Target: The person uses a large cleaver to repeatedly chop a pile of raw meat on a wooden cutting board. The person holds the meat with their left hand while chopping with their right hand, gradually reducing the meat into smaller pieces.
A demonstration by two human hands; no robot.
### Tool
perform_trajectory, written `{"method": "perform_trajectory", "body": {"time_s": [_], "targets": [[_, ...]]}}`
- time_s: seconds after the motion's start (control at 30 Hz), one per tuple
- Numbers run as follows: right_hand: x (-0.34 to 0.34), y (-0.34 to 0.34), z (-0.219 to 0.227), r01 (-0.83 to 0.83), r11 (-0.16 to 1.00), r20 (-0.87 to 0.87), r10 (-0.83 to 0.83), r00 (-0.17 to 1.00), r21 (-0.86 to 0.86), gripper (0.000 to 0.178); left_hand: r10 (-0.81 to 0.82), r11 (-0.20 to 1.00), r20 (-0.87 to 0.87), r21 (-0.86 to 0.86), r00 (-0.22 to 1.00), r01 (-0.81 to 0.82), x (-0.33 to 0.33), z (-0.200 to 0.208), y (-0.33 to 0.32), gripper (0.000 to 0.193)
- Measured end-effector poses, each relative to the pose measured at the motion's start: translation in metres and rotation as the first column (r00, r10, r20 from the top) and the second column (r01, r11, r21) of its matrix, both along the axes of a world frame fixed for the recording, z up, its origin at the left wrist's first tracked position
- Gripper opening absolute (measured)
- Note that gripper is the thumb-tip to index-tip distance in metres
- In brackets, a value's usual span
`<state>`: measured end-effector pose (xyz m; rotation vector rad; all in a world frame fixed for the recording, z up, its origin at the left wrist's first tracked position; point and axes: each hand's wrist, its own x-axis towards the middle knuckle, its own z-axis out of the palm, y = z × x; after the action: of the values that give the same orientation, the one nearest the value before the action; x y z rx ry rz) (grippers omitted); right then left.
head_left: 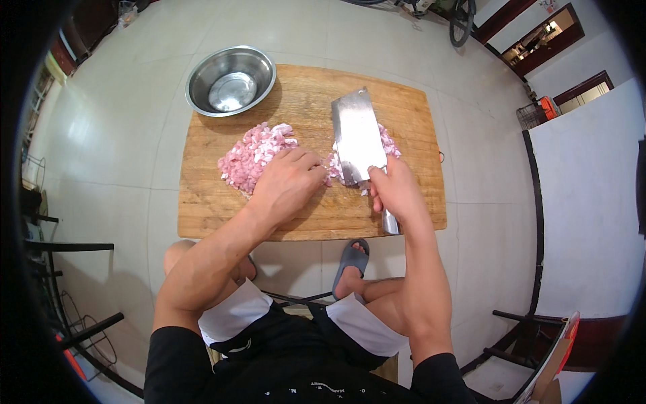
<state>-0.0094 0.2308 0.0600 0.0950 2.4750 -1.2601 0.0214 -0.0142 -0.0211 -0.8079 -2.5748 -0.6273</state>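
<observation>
My right hand (396, 190) grips the metal handle of a cleaver (358, 135). The broad blade lies tilted over a smaller heap of diced pink meat (390, 143), hiding part of it. My left hand (291, 180) rests low on the wooden chopping board (309, 84), fingers curled and pressed together. It sits against the right side of a larger heap of diced meat (252, 158); its fingertips, and anything in them, are hidden. Some bits of meat lie between my left hand and the blade.
A steel bowl (231, 84) with nothing in it stands on the board's far left corner. My knees and a grey slipper (351, 259) are below the near edge. Black-framed furniture (74, 247) stands at the left, a white panel (585, 209) at the right.
</observation>
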Motion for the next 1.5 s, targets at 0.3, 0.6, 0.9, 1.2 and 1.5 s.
{"method": "perform_trajectory", "body": {"time_s": [0.3, 0.6, 0.9, 1.2, 1.5], "targets": [[0.076, -0.011, 0.043, -0.158, 0.897, -0.108, 0.221, 0.969, 0.412, 0.032, -0.033, 0.993, -0.017, -0.118, 0.999, 0.031, 0.003, 0.003, 0.0, 0.019], [0.082, -0.016, 0.039, -0.257, 0.867, 0.006, 0.282, 0.959, 0.427, 0.024, -0.039, 0.993, 0.022, -0.109, 0.999, 0.041, -0.001, 0.005, 0.002, 0.008], [0.052, -0.038, 0.024, -0.299, 0.793, -0.059, 0.387, 0.92, 0.53, 0.024, -0.092, 0.993, 0.087, 0.079, 0.992, 0.085, -0.004, 0.004, 0.001, 0.009], [0.007, -0.033, -0.022, -0.191, 0.893, -0.228, 0.302, 0.926, 0.406, 0.028, -0.102, 0.993, 0.064, 0.072, 0.993, 0.098, -0.002, 0.003, 0.004, 0.008], [-0.01, 0.008, -0.017, -0.015, 0.997, 0.041, 0.018, 0.999, -0.075, 0.02, -0.115, 0.991, 0.117, 0.083, 0.986, 0.106, 0.003, 0.017, -0.006, 0.015]]}}
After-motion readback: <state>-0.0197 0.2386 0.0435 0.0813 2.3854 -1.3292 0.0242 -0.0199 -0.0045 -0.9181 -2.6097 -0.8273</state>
